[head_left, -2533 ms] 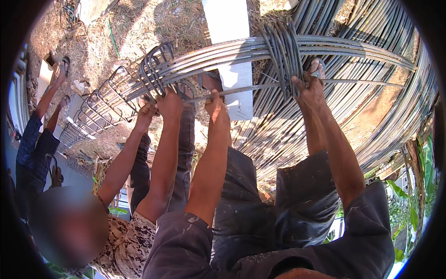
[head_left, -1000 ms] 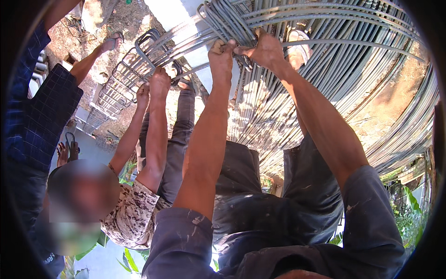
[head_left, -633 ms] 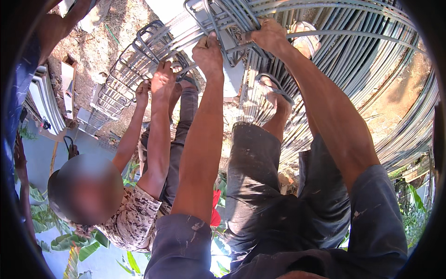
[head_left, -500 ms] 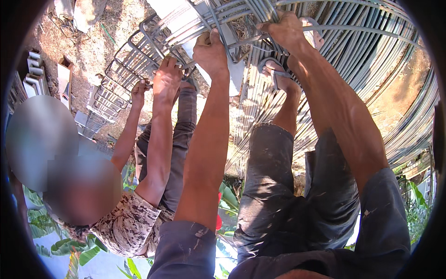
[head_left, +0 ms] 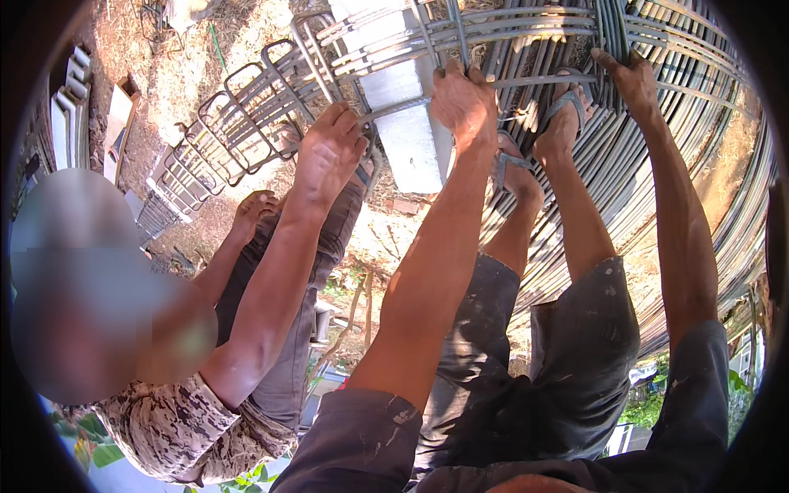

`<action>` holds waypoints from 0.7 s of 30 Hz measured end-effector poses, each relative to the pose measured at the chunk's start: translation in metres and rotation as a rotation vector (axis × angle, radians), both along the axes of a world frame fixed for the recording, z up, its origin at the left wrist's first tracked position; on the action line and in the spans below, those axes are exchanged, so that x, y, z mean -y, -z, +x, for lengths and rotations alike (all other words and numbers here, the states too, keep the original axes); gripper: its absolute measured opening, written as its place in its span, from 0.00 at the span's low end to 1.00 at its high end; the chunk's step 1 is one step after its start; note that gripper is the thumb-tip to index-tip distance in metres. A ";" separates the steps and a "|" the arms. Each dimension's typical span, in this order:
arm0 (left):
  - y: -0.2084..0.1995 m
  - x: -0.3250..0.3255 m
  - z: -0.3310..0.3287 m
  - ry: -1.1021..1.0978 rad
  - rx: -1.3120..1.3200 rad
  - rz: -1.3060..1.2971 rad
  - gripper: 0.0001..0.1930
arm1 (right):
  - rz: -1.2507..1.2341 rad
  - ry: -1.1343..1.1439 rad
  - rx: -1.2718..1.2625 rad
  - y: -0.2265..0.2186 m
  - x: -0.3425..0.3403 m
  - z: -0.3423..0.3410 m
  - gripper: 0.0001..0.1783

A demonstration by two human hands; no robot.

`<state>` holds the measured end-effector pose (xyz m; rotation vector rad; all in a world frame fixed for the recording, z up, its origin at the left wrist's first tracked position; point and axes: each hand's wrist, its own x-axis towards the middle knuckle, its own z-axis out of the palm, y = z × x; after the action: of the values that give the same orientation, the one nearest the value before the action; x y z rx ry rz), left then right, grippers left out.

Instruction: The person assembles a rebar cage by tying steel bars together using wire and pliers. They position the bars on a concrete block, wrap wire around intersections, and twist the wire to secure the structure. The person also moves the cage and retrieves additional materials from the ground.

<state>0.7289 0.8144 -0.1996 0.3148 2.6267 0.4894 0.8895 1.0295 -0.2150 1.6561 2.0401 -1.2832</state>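
A cage of long steel bars [head_left: 542,33] with bent square stirrups runs across the top. My left hand [head_left: 465,103] is closed on a stirrup [head_left: 425,34] at the cage's lower bar, with another stirrup beside it. Further right, my right hand [head_left: 634,84] grips a tight bundle of stirrups [head_left: 610,37] slung around the bars, thumb on one side and fingers on the other. To my left, a co-worker's hand [head_left: 333,152] reaches to the lower bar's end; their other hand [head_left: 253,215] hangs lower, apart from the cage.
Spaced stirrups [head_left: 238,123] form the cage's left part. A pale block [head_left: 403,131] lies beneath the bars. Coiled steel rods [head_left: 699,156] cover the ground on the right, around my sandalled feet [head_left: 518,174]. Grey channel-shaped pieces [head_left: 72,115] stand at far left.
Both my hands have moved right along the cage, and the stirrup bundle has shifted right too. The co-worker's lower hand has come away from the cage.
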 end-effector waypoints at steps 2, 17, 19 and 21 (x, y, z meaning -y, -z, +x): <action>-0.003 -0.003 0.000 -0.057 -0.013 0.050 0.09 | -0.028 -0.077 0.006 0.009 -0.009 0.004 0.34; 0.015 -0.047 0.025 0.192 0.098 0.323 0.12 | -0.193 0.049 -0.262 0.015 -0.025 0.015 0.30; 0.016 -0.049 0.032 0.124 0.129 0.222 0.14 | -0.386 -0.019 -0.235 0.000 -0.032 0.007 0.26; 0.018 -0.050 0.038 0.148 0.052 0.246 0.14 | -0.439 -0.037 -0.334 0.005 -0.042 0.016 0.24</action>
<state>0.7665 0.8643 -0.2180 0.5616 2.4719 0.7600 0.9056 1.0711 -0.2199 1.2676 1.7553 -1.9309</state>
